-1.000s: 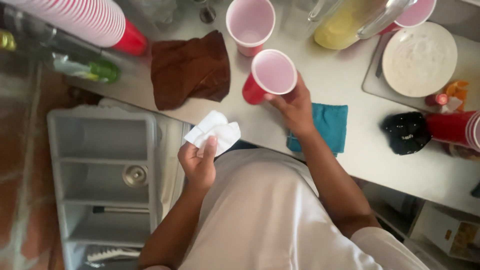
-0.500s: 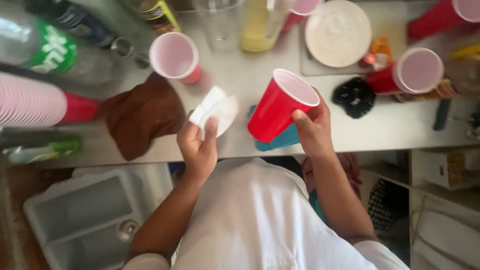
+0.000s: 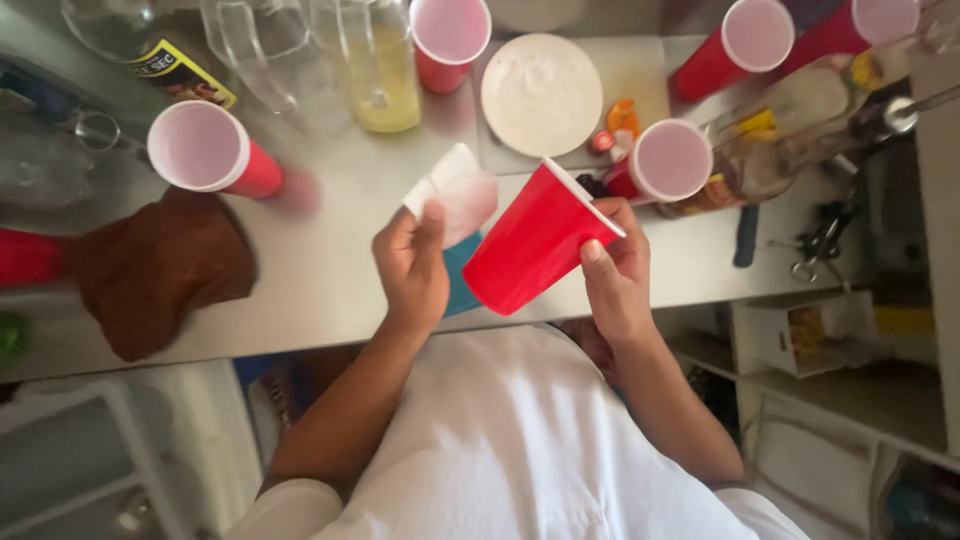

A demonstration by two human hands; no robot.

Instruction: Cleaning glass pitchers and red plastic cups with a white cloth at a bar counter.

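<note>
Now your right hand point(image 3: 618, 275) grips the tilted red plastic cup point(image 3: 535, 240) above the steel counter's near edge point(image 3: 300, 310); your left hand point(image 3: 412, 265) pinches a crumpled white paper towel point(image 3: 455, 190). Wiping step, seemingly; towel must enter cup.

- Red plastic cups with the mouth in view: six — one point(image 3: 535, 240) in hand, five standing on the counter point(image 3: 205, 150), point(image 3: 450, 40), point(image 3: 665, 160), point(image 3: 745, 40), point(image 3: 880, 20).
- Hands: two, left hand point(image 3: 412, 265) and right hand point(image 3: 615, 270).
- White paper towel point(image 3: 455, 190): one.
- Brown cloth point(image 3: 160, 265): one.
- White plate point(image 3: 540, 95): one.
- Clear pitchers: two point(image 3: 255, 55), point(image 3: 375, 60).
</note>
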